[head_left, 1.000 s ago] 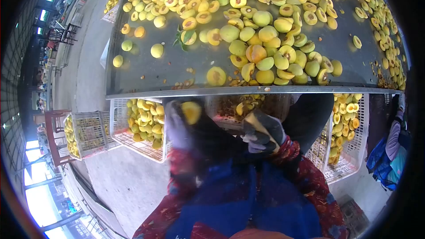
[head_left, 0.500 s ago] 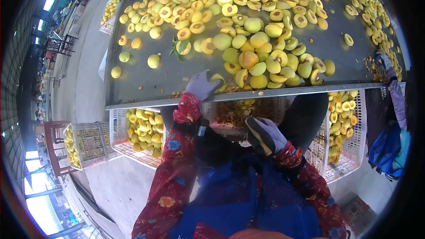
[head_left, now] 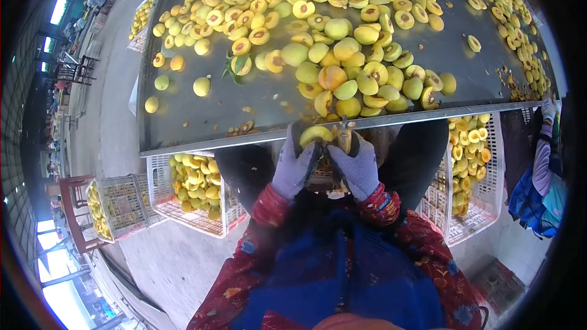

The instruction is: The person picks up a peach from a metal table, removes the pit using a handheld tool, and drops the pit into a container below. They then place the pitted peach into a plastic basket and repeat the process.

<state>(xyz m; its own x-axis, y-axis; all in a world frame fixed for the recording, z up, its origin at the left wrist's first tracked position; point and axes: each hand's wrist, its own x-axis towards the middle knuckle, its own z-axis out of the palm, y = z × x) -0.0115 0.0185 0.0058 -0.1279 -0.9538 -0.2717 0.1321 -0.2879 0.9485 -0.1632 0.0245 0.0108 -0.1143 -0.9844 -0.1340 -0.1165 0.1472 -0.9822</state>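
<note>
My left hand point(head_left: 295, 164), in a pale lilac glove with a dark palm, is closed around a yellow peach half point(head_left: 317, 135) just in front of the table edge. Close beside it, my right hand point(head_left: 358, 166), gloved alike, grips a narrow metal-tipped tool point(head_left: 345, 135) whose kind I cannot make out. The tool's tip points up at the table rim, near the peach half. Beyond my hands, a heap of peaches point(head_left: 348, 82), some whole and some halved with pits showing, lies on the metal table point(head_left: 177, 110).
White crates of peach halves stand below the table, one at left point(head_left: 195, 186) and one at right point(head_left: 468, 171). A leafy sprig point(head_left: 234, 70) lies among the fruit. At far right is a co-worker's gloved hand point(head_left: 548, 109) by the table edge.
My left hand has come back from the tabletop to the front edge with a peach half. My right hand has risen to meet it. The co-worker's hand has moved down toward the table edge.
</note>
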